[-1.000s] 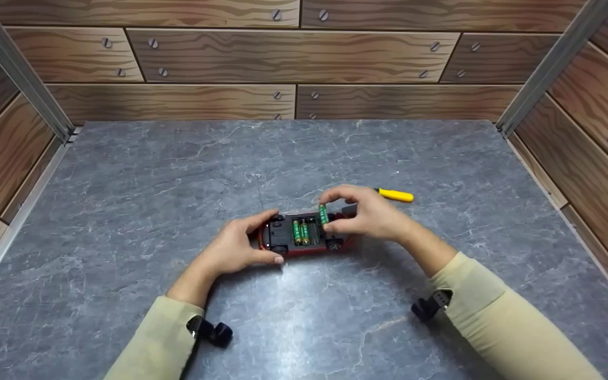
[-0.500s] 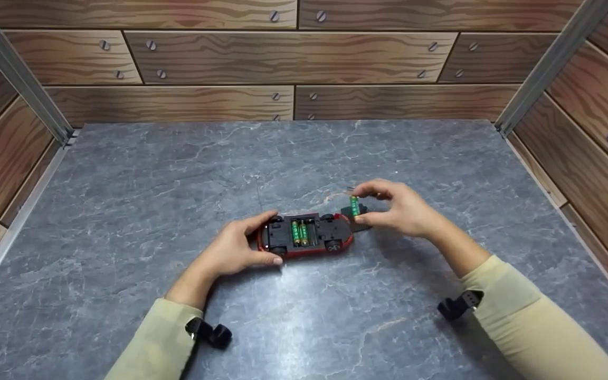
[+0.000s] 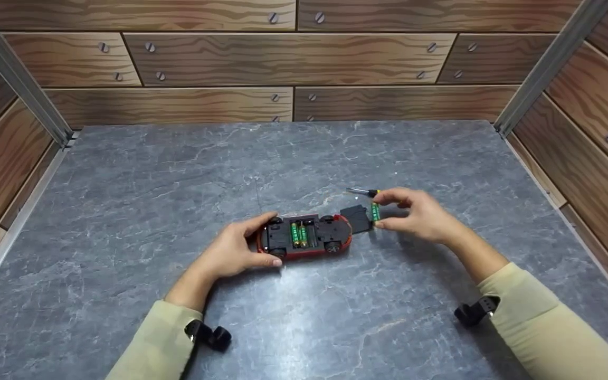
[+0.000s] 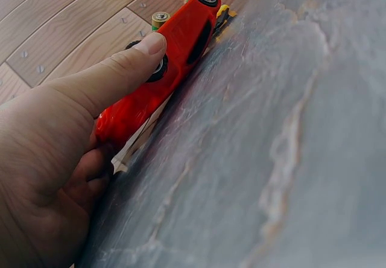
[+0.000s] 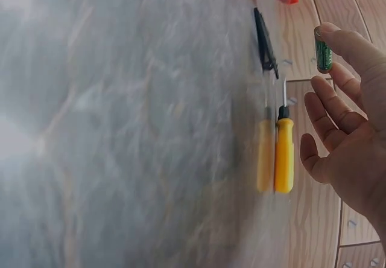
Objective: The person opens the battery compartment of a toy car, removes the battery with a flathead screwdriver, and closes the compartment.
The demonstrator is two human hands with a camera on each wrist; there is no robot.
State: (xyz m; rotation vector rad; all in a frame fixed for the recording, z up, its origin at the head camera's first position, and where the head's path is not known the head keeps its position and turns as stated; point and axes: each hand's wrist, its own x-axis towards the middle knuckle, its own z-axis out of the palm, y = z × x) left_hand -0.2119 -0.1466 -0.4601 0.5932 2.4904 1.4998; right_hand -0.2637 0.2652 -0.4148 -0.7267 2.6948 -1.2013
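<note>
A red toy car (image 3: 304,254) lies upside down on the grey table, its black underside up and its battery bay uncovered. Two green batteries (image 3: 299,235) sit side by side in the left of the bay, with a bare slot to their right. My left hand (image 3: 235,248) grips one end of the car between thumb and fingers; the left wrist view shows the thumb against its red side (image 4: 181,32). To the right of the car, my right hand (image 3: 417,214) pinches a green battery (image 3: 374,211) by its two ends, above the table.
A black battery cover (image 3: 355,219) lies at the car's right end. Behind it is a screwdriver (image 3: 362,191), whose yellow handle (image 5: 284,156) shows in the right wrist view. A small light speck (image 3: 356,198) lies near its shaft. Wood-patterned walls enclose the table.
My right hand has carried the battery from over the car's bay rightward, past the black cover. The left hand and the car stay where they were.
</note>
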